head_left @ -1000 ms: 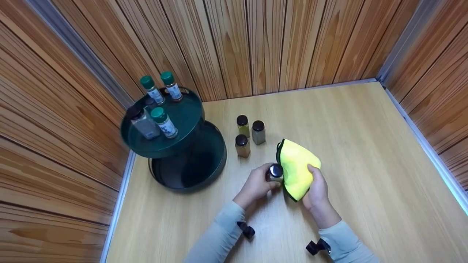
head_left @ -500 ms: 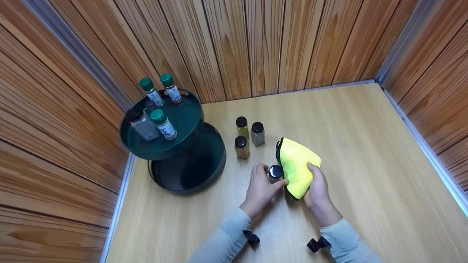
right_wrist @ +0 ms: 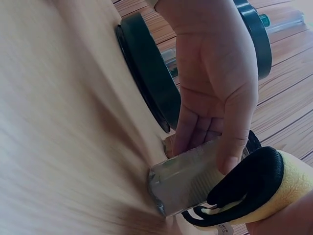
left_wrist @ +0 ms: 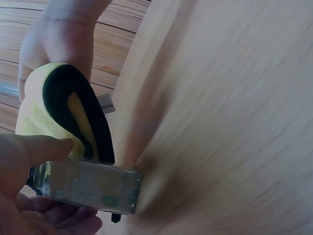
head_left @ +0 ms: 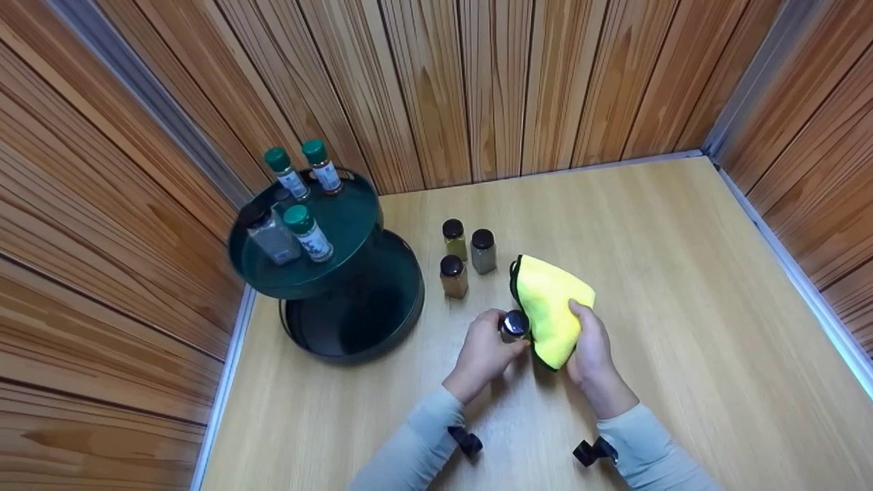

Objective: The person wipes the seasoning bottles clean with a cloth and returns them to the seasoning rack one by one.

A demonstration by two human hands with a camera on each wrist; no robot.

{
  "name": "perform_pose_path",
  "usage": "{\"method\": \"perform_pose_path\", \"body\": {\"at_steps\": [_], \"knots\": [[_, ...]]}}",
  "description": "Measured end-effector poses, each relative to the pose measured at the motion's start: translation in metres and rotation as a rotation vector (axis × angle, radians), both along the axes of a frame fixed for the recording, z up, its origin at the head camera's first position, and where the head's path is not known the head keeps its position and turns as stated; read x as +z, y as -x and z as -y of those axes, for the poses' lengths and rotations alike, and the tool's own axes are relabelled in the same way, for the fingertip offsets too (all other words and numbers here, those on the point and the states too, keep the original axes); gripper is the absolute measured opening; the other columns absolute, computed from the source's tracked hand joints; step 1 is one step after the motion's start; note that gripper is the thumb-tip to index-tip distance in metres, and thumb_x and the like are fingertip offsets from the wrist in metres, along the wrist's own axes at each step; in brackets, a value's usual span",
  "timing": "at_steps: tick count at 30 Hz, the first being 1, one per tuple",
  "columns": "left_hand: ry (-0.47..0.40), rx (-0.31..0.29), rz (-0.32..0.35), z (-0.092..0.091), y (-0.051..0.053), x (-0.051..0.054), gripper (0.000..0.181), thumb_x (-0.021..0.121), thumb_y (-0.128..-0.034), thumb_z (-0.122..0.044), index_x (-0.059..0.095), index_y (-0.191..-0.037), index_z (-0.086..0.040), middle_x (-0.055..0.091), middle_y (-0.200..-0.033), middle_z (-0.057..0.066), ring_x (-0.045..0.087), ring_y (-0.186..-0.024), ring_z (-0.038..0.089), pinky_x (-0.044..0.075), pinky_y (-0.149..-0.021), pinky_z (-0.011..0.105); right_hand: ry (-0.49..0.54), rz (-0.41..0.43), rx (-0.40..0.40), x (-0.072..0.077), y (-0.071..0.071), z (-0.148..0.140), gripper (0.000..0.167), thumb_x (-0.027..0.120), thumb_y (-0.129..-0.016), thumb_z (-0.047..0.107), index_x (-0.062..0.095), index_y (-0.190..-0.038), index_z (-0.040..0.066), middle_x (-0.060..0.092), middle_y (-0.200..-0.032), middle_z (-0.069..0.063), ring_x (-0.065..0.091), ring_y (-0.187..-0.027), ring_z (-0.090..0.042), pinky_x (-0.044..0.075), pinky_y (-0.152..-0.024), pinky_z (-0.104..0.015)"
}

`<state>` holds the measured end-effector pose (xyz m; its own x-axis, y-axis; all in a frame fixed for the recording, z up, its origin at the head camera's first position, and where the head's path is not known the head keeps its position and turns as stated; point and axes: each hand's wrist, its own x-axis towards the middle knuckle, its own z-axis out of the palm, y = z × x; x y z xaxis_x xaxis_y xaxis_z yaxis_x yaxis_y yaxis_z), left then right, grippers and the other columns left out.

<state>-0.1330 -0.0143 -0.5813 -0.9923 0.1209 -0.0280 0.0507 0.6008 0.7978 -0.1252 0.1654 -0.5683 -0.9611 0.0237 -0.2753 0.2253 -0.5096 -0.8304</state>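
A clear spice jar [left_wrist: 93, 186] with a dark, shiny cap is held between the thumb and fingers of my left hand [head_left: 483, 354]. In the left wrist view it lies sideways, with pale print on its wall. My right hand [head_left: 593, 354] grips a folded yellow cloth [head_left: 552, 310] with black edging, thumb on top. The cloth touches the jar's side; in the right wrist view its black edge [right_wrist: 252, 183] laps over part of the jar. The fingers of my right hand behind the cloth are hidden in the head view.
Three dark-capped spice jars, olive [head_left: 455, 242], grey [head_left: 483, 254] and brown [head_left: 454, 278], stand just beyond my left hand. At left is a dark green two-tier round rack [head_left: 341, 256]; its upper tray bears several bottles, some green-capped [head_left: 315, 239]. Wood-panelled walls [head_left: 436, 88] enclose the table.
My left hand has shifted its fingers and thumb around the jar, the thumb reaching toward the cloth and drawing back. The cloth has moved slightly left with my right hand.
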Motion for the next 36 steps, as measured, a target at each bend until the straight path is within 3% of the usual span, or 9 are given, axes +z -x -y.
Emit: {"method": "perform_pose_path", "body": {"at_steps": [5, 10, 19, 28, 31, 36], "knots": [[0.006, -0.082, -0.015, 0.004, 0.005, 0.004, 0.038, 0.086, -0.0776, -0.019, 0.070, -0.110, -0.008, 0.072, -0.104, 0.002, 0.065, -0.098, 0.014, 0.052, -0.089, 0.029, -0.013, -0.008, 0.004, 0.004, 0.002, 0.004, 0.035, 0.040, -0.109, 0.030, 0.048, -0.130, 0.003, 0.067, -0.105, -0.002, 0.065, -0.093, -0.015, 0.054, -0.082, -0.030], [-0.067, -0.136, 0.038, 0.009, 0.010, 0.005, 0.038, 0.084, -0.0769, -0.011, 0.072, -0.112, -0.004, 0.075, -0.106, 0.007, 0.067, -0.098, 0.017, 0.053, -0.090, 0.030, -0.043, -0.027, 0.010, 0.007, 0.003, 0.008, 0.036, 0.041, -0.109, 0.029, 0.051, -0.125, -0.001, 0.068, -0.099, -0.005, 0.066, -0.086, -0.016, 0.056, -0.075, -0.030], [-0.153, -0.135, 0.133, 0.014, 0.014, 0.001, 0.043, 0.088, -0.0736, -0.011, 0.074, -0.114, -0.013, 0.075, -0.110, -0.005, 0.066, -0.114, 0.018, 0.051, -0.103, 0.038, -0.139, -0.046, -0.002, -0.001, -0.001, 0.016, 0.033, 0.045, -0.107, 0.027, 0.058, -0.108, -0.003, 0.066, -0.083, -0.005, 0.063, -0.071, -0.015, 0.053, -0.065, -0.029], [-0.183, -0.133, 0.169, 0.018, 0.015, 0.004, 0.049, 0.089, -0.0737, -0.008, 0.074, -0.120, -0.012, 0.075, -0.116, -0.003, 0.065, -0.120, 0.020, 0.049, -0.107, 0.038, -0.265, 0.037, 0.026, -0.028, 0.001, 0.024, 0.036, 0.049, -0.107, 0.030, 0.062, -0.114, -0.002, 0.068, -0.089, -0.006, 0.064, -0.081, -0.017, 0.054, -0.077, -0.029], [-0.194, -0.134, 0.177, 0.017, 0.014, 0.004, 0.050, 0.088, -0.0746, -0.008, 0.073, -0.122, -0.013, 0.075, -0.117, -0.005, 0.065, -0.120, 0.018, 0.047, -0.109, 0.040, -0.262, 0.075, 0.056, -0.025, 0.002, 0.023, 0.036, 0.048, -0.107, 0.031, 0.061, -0.115, -0.001, 0.067, -0.090, -0.005, 0.064, -0.081, -0.016, 0.054, -0.077, -0.029], [-0.204, -0.164, 0.152, 0.016, 0.012, 0.003, 0.044, 0.087, -0.0755, -0.007, 0.075, -0.117, -0.011, 0.076, -0.113, -0.002, 0.066, -0.117, 0.017, 0.048, -0.108, 0.040, -0.185, 0.082, 0.041, -0.003, 0.000, 0.019, 0.038, 0.048, -0.106, 0.033, 0.056, -0.120, -0.002, 0.065, -0.093, -0.004, 0.063, -0.082, -0.015, 0.053, -0.074, -0.029]]}}
